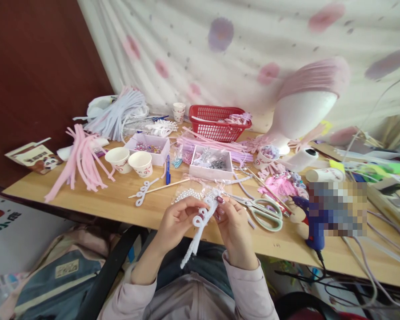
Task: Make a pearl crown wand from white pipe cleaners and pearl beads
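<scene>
My left hand (177,221) and my right hand (232,224) meet over the near edge of the wooden table (113,202). Both pinch a white pipe cleaner (200,226) that is bent into small loops at the top. Its long tail hangs down toward my lap. The fingers of both hands are curled closed on the looped part. Just behind my hands lie a cluster of white pearls (187,194) and a finished white looped piece on a stick (146,190).
Green-handled scissors (265,211) and a blue glue gun (313,226) lie right of my hands. Farther back are two paper cups (130,161), bead boxes (212,162), a red basket (218,122), pink pipe cleaners (83,162) and a white foam head (300,111). A bag (56,275) sits below left.
</scene>
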`<action>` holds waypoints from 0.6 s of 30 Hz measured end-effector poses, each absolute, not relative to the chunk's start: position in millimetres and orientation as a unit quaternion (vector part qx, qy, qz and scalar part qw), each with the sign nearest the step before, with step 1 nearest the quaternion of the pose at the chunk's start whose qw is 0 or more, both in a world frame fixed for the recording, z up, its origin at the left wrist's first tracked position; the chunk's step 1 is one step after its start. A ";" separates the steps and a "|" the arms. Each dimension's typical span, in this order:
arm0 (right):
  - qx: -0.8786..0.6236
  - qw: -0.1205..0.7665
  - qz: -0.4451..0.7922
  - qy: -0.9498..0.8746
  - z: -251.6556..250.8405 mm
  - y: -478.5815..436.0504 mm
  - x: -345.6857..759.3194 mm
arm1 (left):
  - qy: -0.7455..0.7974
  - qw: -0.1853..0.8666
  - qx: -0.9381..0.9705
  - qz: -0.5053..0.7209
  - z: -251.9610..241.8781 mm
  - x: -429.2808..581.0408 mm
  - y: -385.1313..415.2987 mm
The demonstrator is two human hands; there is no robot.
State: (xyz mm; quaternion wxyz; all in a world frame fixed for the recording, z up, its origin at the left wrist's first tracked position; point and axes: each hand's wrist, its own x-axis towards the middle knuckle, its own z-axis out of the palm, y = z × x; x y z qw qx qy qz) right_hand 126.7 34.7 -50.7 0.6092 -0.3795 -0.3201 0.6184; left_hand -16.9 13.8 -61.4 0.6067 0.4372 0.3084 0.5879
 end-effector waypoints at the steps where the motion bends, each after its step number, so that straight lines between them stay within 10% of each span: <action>1: -0.379 0.609 0.618 -0.320 -50.6 34.3 126.5 | 0.307 0.601 0.447 0.587 -60.2 -17.0 13.3; 18: -0.372 0.609 0.614 -0.337 -51.3 32.0 126.7 | 0.365 0.490 0.532 0.586 -51.3 -27.4 9.6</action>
